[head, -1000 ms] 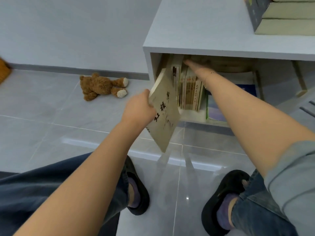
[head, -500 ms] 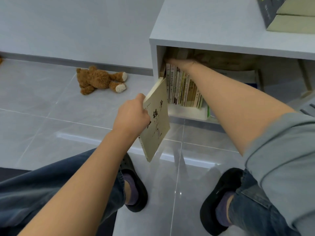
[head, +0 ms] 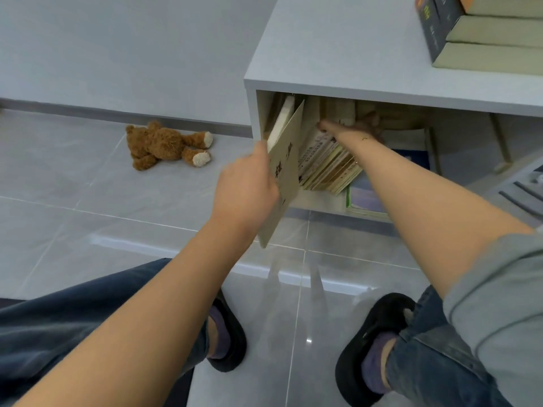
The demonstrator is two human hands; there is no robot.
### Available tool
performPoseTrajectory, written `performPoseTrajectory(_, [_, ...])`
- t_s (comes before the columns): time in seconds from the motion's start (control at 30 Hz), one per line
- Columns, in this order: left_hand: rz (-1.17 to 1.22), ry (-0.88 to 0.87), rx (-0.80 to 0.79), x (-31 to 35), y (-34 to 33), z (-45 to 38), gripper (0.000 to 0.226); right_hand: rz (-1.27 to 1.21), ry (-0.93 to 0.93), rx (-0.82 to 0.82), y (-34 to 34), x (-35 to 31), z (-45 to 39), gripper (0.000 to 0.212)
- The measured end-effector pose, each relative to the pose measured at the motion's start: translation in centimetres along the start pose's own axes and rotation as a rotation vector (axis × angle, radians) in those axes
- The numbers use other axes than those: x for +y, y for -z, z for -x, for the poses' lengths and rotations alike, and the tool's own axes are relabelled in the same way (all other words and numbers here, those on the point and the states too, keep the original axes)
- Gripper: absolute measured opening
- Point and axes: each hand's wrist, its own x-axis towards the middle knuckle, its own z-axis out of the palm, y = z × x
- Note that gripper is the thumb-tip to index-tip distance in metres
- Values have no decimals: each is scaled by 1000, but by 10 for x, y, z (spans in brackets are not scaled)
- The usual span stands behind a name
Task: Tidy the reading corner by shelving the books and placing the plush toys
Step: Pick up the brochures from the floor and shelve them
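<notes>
1. Compared with half a second ago, the beige book [head: 286,168] has gone up and forward: its top corner now sits inside the mouth of the shelf compartment [head: 261,113], where before the whole book hung below and in front of the opening.
2. The row of shelved books [head: 329,163] now leans to the right, with a wedge-shaped gap open at its left end; earlier the row stood closer to upright.
3. The left hand [head: 245,189] grips the beige book by its near edge, fingers curled round the cover, thumb on the side facing the camera. The book is tilted, its lower corner hanging out over the floor [head: 88,201].
4. The right hand [head: 352,127] reaches into the compartment and rests on the top of the leaning row; whether its fingers curl over a book cannot be told in the shadow.
5. The beige book lies just left of the row, between it and the compartment's left wall, where another pale book [head: 283,118] leans.
6. A flat-lying book [head: 364,201] rests on the compartment's floor to the right of the row.
7. A brown teddy bear [head: 167,145] lies on its side on the floor by the far wall, well apart from both hands.
8. A stack of thick books [head: 484,33] lies on the shelf's top at the far right.
</notes>
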Motion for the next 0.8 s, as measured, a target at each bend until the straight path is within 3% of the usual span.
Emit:
performPoseTrajectory(0.13, [-78, -30, 85, 16, 1, -33, 8, 25, -33, 54, -1, 4, -4, 129])
performPoseTrajectory(0.27, [-87, -41, 85, 27, -2, -36, 9, 22, -45, 42, -1, 10, -13, 130])
performPoseTrajectory(0.47, [-4, -38, 198, 5, -7, 1, 31, 13, -49, 48, 4, 23, -16, 130])
performPoseTrajectory(0.63, [-6, -184, 316, -8, -9, 25, 46, -30, -24, 27, 4, 25, -14, 136])
performPoseTrajectory(0.8, [-46, -247, 277, 0, -21, 6, 48, 29, -44, 37, 6, 22, -9, 134])
